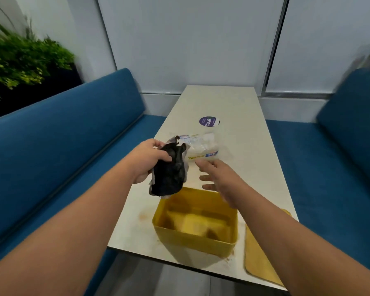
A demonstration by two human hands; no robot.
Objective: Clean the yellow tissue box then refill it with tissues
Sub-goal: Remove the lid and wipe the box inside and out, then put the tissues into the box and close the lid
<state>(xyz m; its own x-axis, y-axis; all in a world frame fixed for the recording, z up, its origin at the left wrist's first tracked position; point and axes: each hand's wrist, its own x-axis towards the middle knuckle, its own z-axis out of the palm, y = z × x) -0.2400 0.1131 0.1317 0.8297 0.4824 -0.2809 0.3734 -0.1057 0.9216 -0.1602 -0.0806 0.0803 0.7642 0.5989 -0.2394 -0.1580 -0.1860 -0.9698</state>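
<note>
The yellow tissue box (192, 242) stands open and lidless near the table's front edge, with brown stains inside. Its wooden lid (259, 253) lies flat to the right of it. My left hand (145, 161) grips a dark, dirty crumpled wad (170, 174) held above the box's far left corner. My right hand (218, 178) hovers over the box's far rim with fingers spread, holding nothing. Behind both hands a clear plastic pack of white tissues (203, 146) lies on the table.
The narrow cream table (233, 107) runs away from me and carries a round purple sticker (209, 121). Blue bench seats (51, 142) flank it on both sides. A green plant (19, 58) stands at the far left, and white wall panels close the back.
</note>
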